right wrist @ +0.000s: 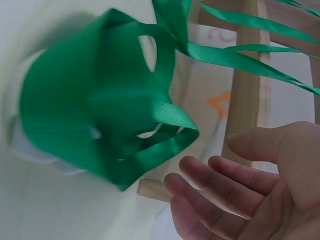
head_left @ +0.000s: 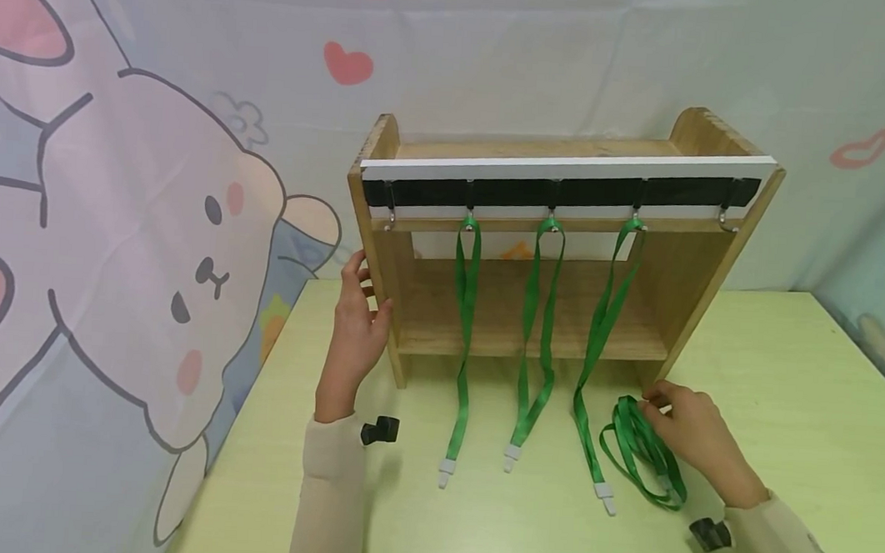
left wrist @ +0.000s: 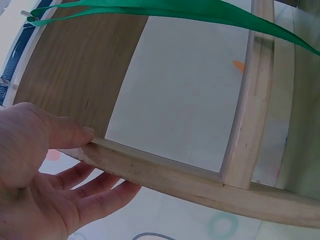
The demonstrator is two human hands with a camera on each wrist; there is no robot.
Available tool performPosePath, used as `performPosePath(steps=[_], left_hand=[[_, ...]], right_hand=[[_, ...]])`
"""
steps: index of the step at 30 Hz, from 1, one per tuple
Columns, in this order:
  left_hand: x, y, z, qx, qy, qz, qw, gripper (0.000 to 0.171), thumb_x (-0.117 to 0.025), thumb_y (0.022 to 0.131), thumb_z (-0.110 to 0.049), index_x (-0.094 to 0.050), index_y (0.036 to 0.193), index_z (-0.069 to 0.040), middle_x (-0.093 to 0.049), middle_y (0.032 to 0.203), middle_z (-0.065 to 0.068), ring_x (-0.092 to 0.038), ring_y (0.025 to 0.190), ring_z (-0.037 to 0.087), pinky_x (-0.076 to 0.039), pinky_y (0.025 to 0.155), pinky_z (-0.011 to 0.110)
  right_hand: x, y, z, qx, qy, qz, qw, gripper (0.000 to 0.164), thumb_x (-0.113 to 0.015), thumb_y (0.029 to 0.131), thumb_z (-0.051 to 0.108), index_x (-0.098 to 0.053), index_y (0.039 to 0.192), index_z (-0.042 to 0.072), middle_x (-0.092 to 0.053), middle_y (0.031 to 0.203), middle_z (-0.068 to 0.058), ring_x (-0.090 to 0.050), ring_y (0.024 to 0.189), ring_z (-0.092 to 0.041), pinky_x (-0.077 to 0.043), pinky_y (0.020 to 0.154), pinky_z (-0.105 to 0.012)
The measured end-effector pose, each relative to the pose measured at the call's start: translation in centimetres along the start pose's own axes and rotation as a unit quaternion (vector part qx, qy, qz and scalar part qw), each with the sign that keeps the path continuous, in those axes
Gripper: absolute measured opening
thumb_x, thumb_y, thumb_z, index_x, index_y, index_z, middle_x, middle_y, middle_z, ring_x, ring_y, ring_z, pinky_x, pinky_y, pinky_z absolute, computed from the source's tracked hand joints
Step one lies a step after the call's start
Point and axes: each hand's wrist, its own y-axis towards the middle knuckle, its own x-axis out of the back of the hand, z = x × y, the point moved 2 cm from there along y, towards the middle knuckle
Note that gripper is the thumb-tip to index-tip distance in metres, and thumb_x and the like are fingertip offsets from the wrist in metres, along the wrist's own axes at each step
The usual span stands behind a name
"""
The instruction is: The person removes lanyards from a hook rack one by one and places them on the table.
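My left hand holds the left side panel of a wooden shelf; in the left wrist view the thumb lies on the panel's front edge and the fingers reach round its outer side. Beside the shelf's right foot, my right hand is at a coiled green lanyard lying on the table. The right wrist view shows its fingers loosely bent, the thumb apart and nothing between them, close to the coil. Three green lanyards hang from the middle hooks: left, centre and right.
Across the shelf's top front runs a black and white hook strip. Its leftmost hook and rightmost hook are bare. The hanging lanyards' pale clips dangle in front of the shelf, over the light green table. A printed cloth stands behind.
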Motion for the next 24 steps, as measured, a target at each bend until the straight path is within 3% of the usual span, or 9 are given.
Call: performPosePath(steps=[6, 15, 19, 24], left_hand=[[0.0, -0.1, -0.1, -0.002, 0.000, 0.002, 1.0000, 0.074, -0.057, 0.097, 0.010, -0.012, 0.154, -0.009, -0.039, 0.143, 0.029, -0.053, 0.121, 0.044, -0.056, 0.087, 0.056], [0.3, 0.0, -0.3, -0.004, 0.010, -0.004, 0.9999, 0.073, -0.057, 0.097, 0.010, -0.013, 0.153, -0.008, -0.039, 0.141, 0.030, -0.054, 0.119, 0.045, -0.057, 0.086, 0.056], [0.3, 0.0, -0.3, -0.002, 0.009, -0.005, 0.9999, 0.074, -0.057, 0.097, 0.010, -0.013, 0.154, -0.008, -0.040, 0.141, 0.030, -0.054, 0.119, 0.045, -0.057, 0.085, 0.056], [0.1, 0.1, 0.0, -0.009, -0.007, -0.005, 0.9999, 0.073, -0.056, 0.098, 0.009, -0.013, 0.155, -0.009, -0.040, 0.142, 0.030, -0.054, 0.118, 0.044, -0.057, 0.083, 0.055]], right_hand=[[1.1, 0.6, 1.1, 0.018, 0.007, -0.034, 0.999, 0.010, -0.063, 0.096, 0.004, -0.069, 0.099, -0.003, -0.073, 0.091, -0.016, -0.069, 0.074, -0.030, -0.055, 0.062, -0.043], [4.0, 1.9, 4.4, 0.066, 0.026, -0.140, 0.988, 0.012, -0.065, 0.096, 0.004, -0.071, 0.102, -0.004, -0.073, 0.090, -0.021, -0.070, 0.073, -0.037, -0.053, 0.058, -0.036], [5.1, 2.2, 5.6, 0.067, 0.043, -0.168, 0.983, 0.015, -0.063, 0.097, 0.006, -0.071, 0.105, -0.003, -0.073, 0.093, -0.021, -0.071, 0.076, -0.035, -0.052, 0.062, -0.023], [6.1, 2.8, 6.5, 0.067, 0.062, -0.208, 0.974, 0.015, -0.064, 0.097, 0.006, -0.070, 0.106, -0.004, -0.073, 0.092, -0.020, -0.070, 0.078, -0.033, -0.041, 0.068, -0.003]])
